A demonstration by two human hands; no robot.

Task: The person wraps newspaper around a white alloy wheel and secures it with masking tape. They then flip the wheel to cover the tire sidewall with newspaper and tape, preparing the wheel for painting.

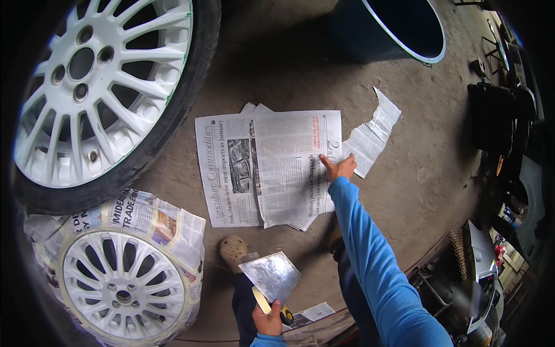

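My left hand [267,321] is low in the middle, fingers closed round a shiny flat metal plate [272,274] and a yellow-and-black tool [286,315]; the tool's exact kind is unclear. Over on the right side of the spread newspaper sheets [269,173], my right hand [340,168] touches the paper with thumb and forefinger apart. Its other fingers are partly hidden. A torn newspaper strip [376,133] lies just beyond this hand, up to the right.
At upper left is a white-rimmed wheel with a black tyre [199,75]. Below it, another white wheel [124,283] is surrounded by taped newspaper. A dark blue bucket [361,34] stands at the far side. Assorted parts [474,254] crowd the right. My clog [232,253] is near the paper.
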